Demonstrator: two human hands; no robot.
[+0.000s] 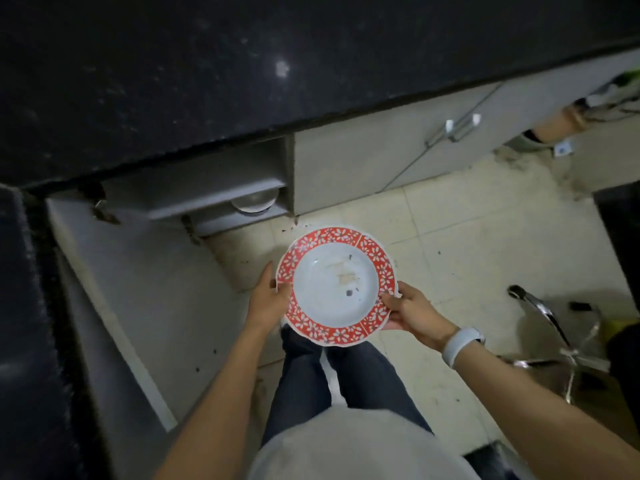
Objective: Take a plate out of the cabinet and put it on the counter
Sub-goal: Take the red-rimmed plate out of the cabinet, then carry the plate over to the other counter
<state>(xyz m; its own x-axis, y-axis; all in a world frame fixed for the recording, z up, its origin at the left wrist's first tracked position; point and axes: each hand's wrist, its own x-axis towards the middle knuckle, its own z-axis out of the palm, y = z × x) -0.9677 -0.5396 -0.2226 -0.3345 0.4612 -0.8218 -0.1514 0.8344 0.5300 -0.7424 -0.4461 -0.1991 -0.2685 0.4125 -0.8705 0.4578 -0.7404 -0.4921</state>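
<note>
A round plate (335, 285) with a white centre and a red flowered rim hangs level over the floor, below the counter's edge. My left hand (268, 299) grips its left rim and my right hand (410, 311) grips its right rim, thumbs on top. The plate's centre has a few brown and dark marks. The black speckled counter (207, 74) fills the top of the view. Under it the cabinet (214, 188) stands open, its door (145, 299) swung out to the left, and a stack of pale dishes (254, 201) rests on its shelf.
Closed grey cabinet doors with a metal handle (460, 128) run to the right. A chrome chair base (561, 348) stands on the tiled floor at right. Another person's foot (550, 128) shows at the upper right. My legs are below the plate.
</note>
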